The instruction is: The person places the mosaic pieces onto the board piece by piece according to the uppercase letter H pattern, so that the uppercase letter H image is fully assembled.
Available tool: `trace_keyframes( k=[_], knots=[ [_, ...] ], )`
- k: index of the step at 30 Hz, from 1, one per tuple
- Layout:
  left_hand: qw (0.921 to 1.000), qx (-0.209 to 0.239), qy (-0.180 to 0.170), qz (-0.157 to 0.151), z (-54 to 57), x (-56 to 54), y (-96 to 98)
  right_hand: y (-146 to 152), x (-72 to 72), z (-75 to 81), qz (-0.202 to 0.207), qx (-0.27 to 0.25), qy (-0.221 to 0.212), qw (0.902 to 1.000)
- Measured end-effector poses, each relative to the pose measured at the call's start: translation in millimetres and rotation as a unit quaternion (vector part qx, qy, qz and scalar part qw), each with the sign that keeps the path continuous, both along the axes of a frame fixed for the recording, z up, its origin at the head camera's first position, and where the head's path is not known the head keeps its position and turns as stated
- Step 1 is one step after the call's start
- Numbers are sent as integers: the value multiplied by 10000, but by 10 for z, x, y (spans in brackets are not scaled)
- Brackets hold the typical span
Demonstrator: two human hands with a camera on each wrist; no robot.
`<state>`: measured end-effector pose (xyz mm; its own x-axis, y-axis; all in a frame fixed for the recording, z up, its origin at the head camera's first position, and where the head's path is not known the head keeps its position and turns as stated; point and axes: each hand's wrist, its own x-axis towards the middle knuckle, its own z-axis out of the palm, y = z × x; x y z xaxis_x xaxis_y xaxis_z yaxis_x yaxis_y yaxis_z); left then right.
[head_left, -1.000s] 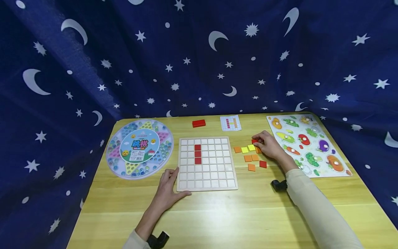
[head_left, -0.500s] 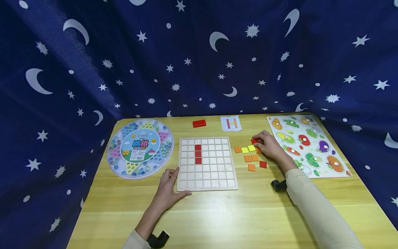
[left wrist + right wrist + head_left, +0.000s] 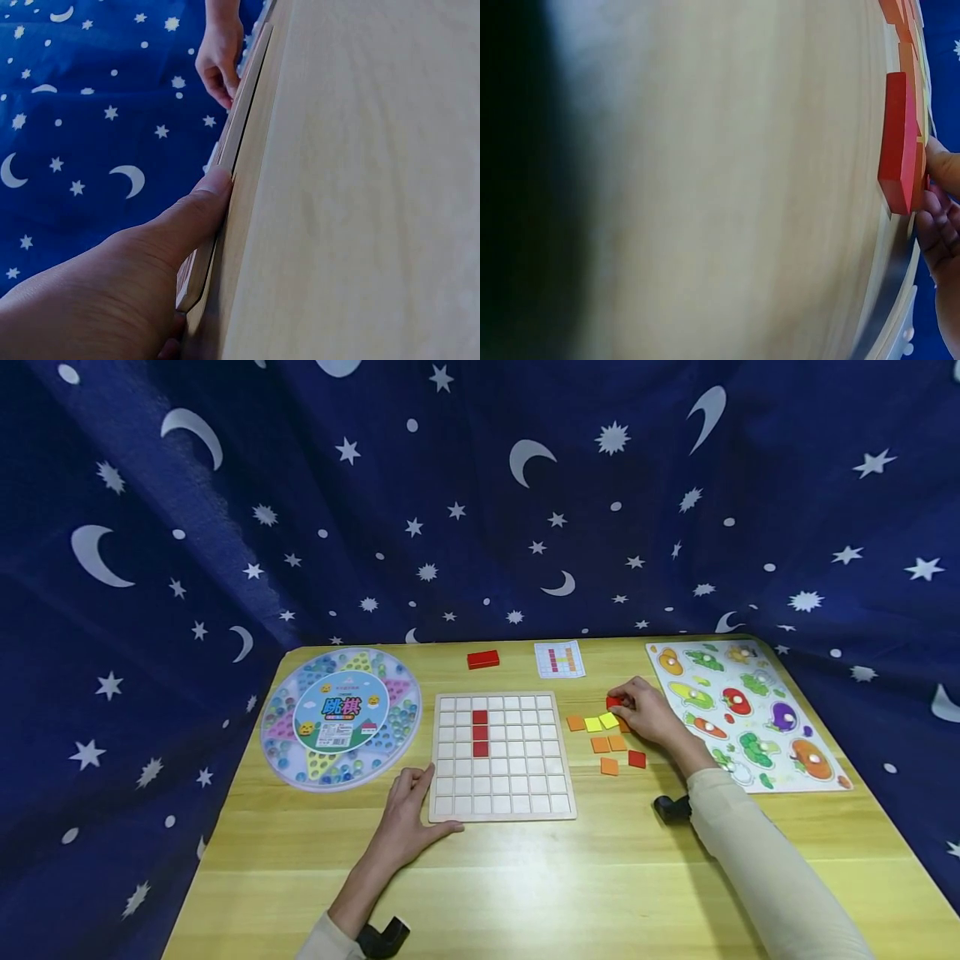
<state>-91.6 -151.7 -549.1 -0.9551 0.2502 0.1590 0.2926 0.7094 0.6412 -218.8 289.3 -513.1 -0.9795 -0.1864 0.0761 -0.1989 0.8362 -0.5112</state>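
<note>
Red square tile (image 3: 613,702), pinched by the right hand (image 3: 648,713), right of the wooden grid board (image 3: 502,757) (its near-left corner framed by the spread left hand (image 3: 405,818)); dragging fingertips could skew the neighbouring yellow tiles (image 3: 608,720).

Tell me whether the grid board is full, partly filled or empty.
Partly filled: three red tiles sit in one column of the board, and its remaining squares are bare.

wooden board (image 3: 500,767), glossy wood-grain table (image 3: 555,877), smooth red tile (image 3: 898,142), paper card (image 3: 560,659), cloth backdrop (image 3: 480,552).
</note>
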Motion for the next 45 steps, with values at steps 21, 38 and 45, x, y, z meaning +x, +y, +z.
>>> trace_keyframes(
  k=[21,38,45],
  knots=[
    [10000,19,-28,16,-36,-4,-10,-33,-6,-19,31,-4,211,9998],
    [10000,-10,17,9,-26,-9,-6,-535,-3,126,594,-398,319,9969],
    [9999,68,143,3,-49,-10,1,-952,78,160,1161,-545,338,9912]
  ],
)
